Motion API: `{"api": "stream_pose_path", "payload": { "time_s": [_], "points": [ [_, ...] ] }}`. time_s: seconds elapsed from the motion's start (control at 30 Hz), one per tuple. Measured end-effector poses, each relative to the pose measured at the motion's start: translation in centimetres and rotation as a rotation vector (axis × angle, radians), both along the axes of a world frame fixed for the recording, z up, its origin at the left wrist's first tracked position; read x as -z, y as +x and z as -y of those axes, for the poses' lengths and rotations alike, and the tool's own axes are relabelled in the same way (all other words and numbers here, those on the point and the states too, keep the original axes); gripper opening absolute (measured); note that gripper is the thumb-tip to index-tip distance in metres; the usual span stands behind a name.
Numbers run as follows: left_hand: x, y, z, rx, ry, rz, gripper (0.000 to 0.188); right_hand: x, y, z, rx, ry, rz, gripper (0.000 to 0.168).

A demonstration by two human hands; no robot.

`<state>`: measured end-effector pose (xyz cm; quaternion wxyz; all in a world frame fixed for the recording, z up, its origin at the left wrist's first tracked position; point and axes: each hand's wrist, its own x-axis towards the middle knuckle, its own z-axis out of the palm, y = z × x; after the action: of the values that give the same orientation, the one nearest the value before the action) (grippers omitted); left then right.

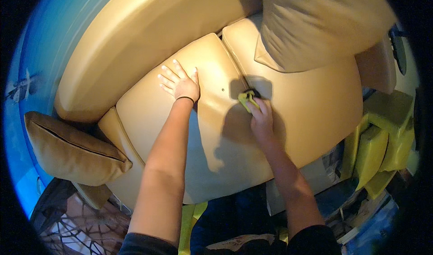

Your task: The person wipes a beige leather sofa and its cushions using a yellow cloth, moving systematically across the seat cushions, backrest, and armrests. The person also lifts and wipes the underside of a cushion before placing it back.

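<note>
A tan sofa with a smooth leather-like cover fills the middle, its seat cushion (pixel 152 116) split from the neighbouring seat cushion (pixel 314 113) by a seam. My left hand (pixel 186 86) lies palm down on the first cushion, fingers spread, a thin dark band at its wrist. My right hand (pixel 263 119) grips a yellow-green cloth (pixel 244 100) against the seam between the cushions. A small dark patch shows beside the cloth; whether it is an object or shadow I cannot tell. A small dark dot marks the cushion between my hands. Shadows fall across both cushions.
The curved backrest (pixel 111 48) runs along the far side. A large tan pillow (pixel 318 28) leans at the upper right; a brown pillow (pixel 77 150) sits at the left end. Yellow-green furniture (pixel 382 136) stands at the right. A blue wall (pixel 44 52) rises behind.
</note>
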<state>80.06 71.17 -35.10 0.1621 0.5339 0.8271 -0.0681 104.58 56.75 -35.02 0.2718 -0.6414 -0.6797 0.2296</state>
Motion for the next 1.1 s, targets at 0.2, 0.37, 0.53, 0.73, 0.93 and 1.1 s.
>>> {"api": "stream_pose_path", "payload": {
  "time_s": [0.2, 0.37, 0.53, 0.73, 0.93, 1.1],
  "points": [
    [-0.3, 0.6, 4.1, 0.183, 0.351, -0.082, 0.072, -2.7, 2.1, 11.6, 0.082, -0.102, 0.053, 0.052],
    [-3.0, 10.1, 15.8, 0.485, 0.288, 0.176, 0.070, -4.5, 0.8, 5.1, 0.181, 0.030, 0.012, 0.044],
    [-4.6, 12.9, 27.1, 0.471, 0.142, 0.398, 0.074, -1.2, -0.1, 5.1, 0.200, 0.104, 0.000, 0.044],
    [-4.0, 10.5, 31.5, 0.614, 0.056, 0.311, 0.083, -2.1, 7.1, 24.9, 0.147, -0.143, 0.156, 0.047],
    [-6.1, 12.0, 29.3, 0.553, -0.308, 0.311, 0.121, -4.2, 3.3, 16.2, 0.251, -0.004, 0.070, 0.049],
    [-2.9, 12.5, 31.0, 0.619, -0.334, 0.084, 0.142, -2.4, 0.0, 15.0, 0.222, 0.003, 0.133, 0.052]
  ]
}}
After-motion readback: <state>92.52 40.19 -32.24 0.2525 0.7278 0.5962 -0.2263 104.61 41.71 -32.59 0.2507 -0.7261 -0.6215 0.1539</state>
